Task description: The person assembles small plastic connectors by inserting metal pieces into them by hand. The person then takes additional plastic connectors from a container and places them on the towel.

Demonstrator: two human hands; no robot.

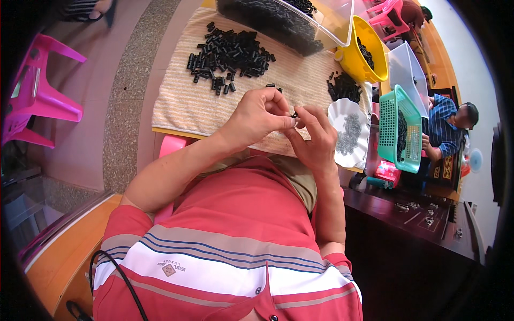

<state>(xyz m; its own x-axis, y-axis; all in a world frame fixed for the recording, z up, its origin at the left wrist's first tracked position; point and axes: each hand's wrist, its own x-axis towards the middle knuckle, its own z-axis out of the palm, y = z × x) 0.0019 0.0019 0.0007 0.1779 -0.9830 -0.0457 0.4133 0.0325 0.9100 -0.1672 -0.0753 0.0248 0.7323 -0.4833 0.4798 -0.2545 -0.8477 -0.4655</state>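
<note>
My left hand and my right hand meet over the near edge of a striped cream towel. Between their pinched fingertips is a small black piece, mostly hidden by the fingers. Beyond my left hand lies a loose pile of short black cylinders. One or two stray cylinders rest just past my left knuckles. Close by my right hand stands a white scalloped plate holding many tiny clear pieces. A smaller heap of black parts sits past the plate.
At the back are a clear plastic bin of black parts and a yellow basket. A green basket stands to the right, with a seated person beyond it. A pink stool is at far left; a dark cabinet is at right.
</note>
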